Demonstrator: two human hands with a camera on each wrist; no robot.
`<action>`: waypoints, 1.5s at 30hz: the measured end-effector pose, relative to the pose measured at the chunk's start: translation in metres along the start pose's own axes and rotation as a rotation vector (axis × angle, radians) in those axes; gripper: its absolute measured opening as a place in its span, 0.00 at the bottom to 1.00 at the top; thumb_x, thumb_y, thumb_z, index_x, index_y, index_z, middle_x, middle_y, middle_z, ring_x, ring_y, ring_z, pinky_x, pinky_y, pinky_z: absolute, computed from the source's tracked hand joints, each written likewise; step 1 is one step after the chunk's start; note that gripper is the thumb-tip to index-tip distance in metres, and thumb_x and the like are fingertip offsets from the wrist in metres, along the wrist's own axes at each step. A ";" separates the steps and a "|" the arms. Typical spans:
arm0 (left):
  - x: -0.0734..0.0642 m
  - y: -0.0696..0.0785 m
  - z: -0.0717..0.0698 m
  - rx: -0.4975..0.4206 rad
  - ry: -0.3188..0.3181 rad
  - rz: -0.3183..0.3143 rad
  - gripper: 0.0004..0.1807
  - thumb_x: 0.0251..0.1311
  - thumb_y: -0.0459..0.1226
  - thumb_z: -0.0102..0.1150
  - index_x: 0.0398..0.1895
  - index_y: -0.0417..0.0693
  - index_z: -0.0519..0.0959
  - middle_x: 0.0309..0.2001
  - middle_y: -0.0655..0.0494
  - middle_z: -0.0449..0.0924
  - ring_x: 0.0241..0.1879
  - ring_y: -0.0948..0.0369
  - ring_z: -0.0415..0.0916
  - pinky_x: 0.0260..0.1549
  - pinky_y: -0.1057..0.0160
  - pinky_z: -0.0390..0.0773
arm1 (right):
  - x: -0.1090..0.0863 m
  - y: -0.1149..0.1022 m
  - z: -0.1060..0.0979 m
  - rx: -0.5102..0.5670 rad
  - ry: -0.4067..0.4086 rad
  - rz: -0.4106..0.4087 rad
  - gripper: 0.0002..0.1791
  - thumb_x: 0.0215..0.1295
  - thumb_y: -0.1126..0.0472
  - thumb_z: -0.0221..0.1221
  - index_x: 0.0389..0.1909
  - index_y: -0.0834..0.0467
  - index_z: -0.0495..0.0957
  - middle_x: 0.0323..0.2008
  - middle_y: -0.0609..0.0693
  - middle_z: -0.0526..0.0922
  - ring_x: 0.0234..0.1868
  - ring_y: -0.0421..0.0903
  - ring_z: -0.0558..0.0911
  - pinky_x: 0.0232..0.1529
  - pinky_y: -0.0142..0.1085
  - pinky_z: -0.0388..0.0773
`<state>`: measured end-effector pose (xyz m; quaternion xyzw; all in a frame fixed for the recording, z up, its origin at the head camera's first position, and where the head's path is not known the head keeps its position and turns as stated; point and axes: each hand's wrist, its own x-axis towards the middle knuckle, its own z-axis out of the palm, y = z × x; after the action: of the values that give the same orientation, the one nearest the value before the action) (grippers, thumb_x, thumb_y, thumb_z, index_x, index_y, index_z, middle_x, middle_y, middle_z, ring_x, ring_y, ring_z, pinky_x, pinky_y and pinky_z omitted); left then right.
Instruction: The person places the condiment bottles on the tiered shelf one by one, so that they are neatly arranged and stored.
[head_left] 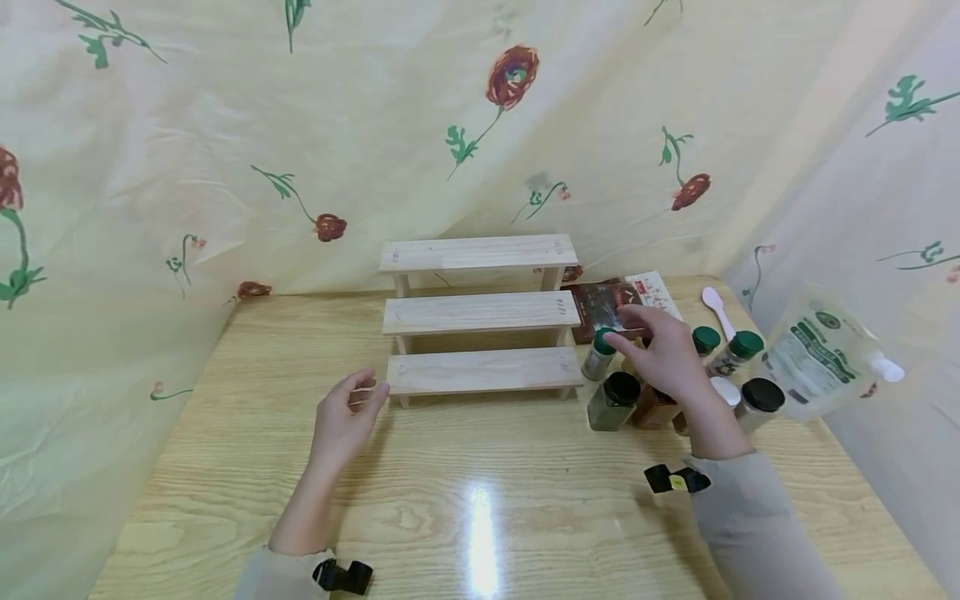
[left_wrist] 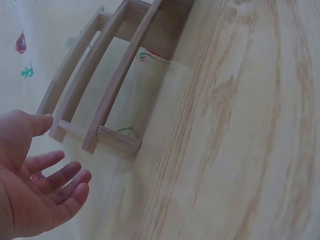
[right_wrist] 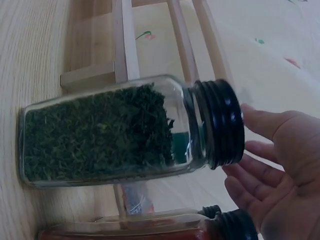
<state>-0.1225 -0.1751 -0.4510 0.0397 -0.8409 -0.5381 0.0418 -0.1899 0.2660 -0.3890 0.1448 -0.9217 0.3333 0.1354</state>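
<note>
A three-step wooden shelf stands at the back middle of the table. Beside the left end of its lowest step, my left hand is raised with loosely bent fingers and holds nothing. My right hand hovers over a cluster of jars on the right, fingers relaxed, its thumb near a small green-capped bottle. Below it, a glass jar of dried green herbs with a black lid stands upright next to a reddish-brown jar. In the head view, the right hand and forearm partly hide the cluster.
Flat packets lie behind the jars. Farther right are green-capped bottles, a white-lidded jar, a black-lidded jar, a pale spoon and a large refill pouch. Flower-patterned sheeting rises behind the table.
</note>
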 end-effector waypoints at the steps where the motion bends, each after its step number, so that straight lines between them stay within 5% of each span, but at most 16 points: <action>1: 0.000 -0.001 0.000 -0.005 0.000 0.000 0.29 0.71 0.46 0.61 0.67 0.36 0.72 0.59 0.40 0.77 0.57 0.47 0.78 0.59 0.49 0.80 | 0.001 0.001 0.000 0.002 -0.010 0.000 0.27 0.68 0.58 0.67 0.63 0.67 0.74 0.54 0.66 0.80 0.50 0.65 0.81 0.49 0.62 0.81; 11: 0.003 -0.005 0.001 -0.028 -0.017 0.002 0.27 0.71 0.45 0.61 0.66 0.38 0.73 0.59 0.42 0.77 0.57 0.48 0.77 0.60 0.49 0.78 | 0.012 0.016 -0.004 -0.026 -0.073 -0.038 0.26 0.68 0.58 0.67 0.62 0.68 0.75 0.56 0.67 0.80 0.54 0.66 0.79 0.50 0.63 0.79; 32: 0.007 -0.009 0.004 -0.046 -0.048 -0.020 0.25 0.71 0.44 0.61 0.65 0.40 0.74 0.59 0.44 0.77 0.58 0.49 0.77 0.62 0.51 0.77 | 0.022 0.032 -0.003 0.007 -0.274 0.020 0.28 0.66 0.52 0.69 0.60 0.66 0.77 0.53 0.64 0.81 0.53 0.60 0.80 0.52 0.59 0.80; 45: 0.006 -0.013 0.002 -0.053 -0.060 -0.022 0.29 0.71 0.49 0.60 0.67 0.40 0.72 0.61 0.44 0.76 0.60 0.49 0.75 0.64 0.50 0.75 | 0.022 0.032 0.000 -0.050 -0.330 -0.045 0.26 0.61 0.60 0.72 0.56 0.69 0.80 0.47 0.62 0.85 0.48 0.61 0.83 0.50 0.59 0.82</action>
<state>-0.1281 -0.1788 -0.4634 0.0314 -0.8269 -0.5614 0.0116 -0.2219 0.2856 -0.3993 0.2146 -0.9359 0.2791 -0.0069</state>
